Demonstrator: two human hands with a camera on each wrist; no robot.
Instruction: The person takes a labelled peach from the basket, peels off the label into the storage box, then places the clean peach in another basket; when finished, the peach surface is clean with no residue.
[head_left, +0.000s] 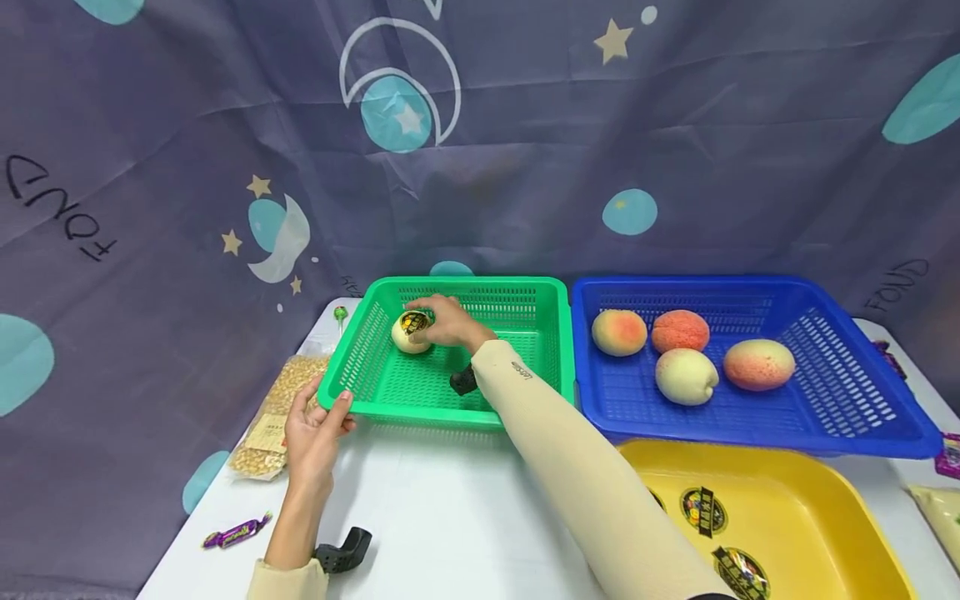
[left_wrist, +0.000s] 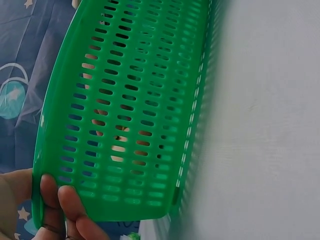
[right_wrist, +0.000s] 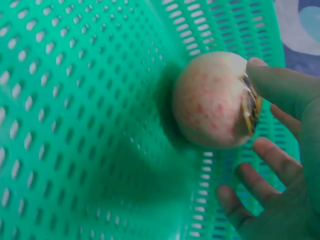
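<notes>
My left hand point(head_left: 313, 429) grips the near left corner of the green basket point(head_left: 450, 417), thumb over the rim and fingers on the outside wall. Seen in the left wrist view, the fingers point(left_wrist: 72, 202) curl against the slotted side. Inside the basket, toward its left end, sits a pale peach point(right_wrist: 212, 102) with pink flecks and a black-and-gold sticker point(head_left: 415, 323) on it. My right hand point(head_left: 447, 322) reaches over the peach. In the right wrist view its thumb point(right_wrist: 270, 80) lies at the sticker's edge, while the other fingers are spread loosely, apart from the fruit.
The blue basket point(head_left: 600, 417) at right holds several peaches point(head_left: 684, 377). In front of it, a yellow tray point(head_left: 817, 492) bears several black-and-gold stickers point(head_left: 703, 510). On the left lie a bag of yellow kernels point(head_left: 288, 400), a purple-wrapped candy point(head_left: 238, 532) and a lollipop point(head_left: 341, 313).
</notes>
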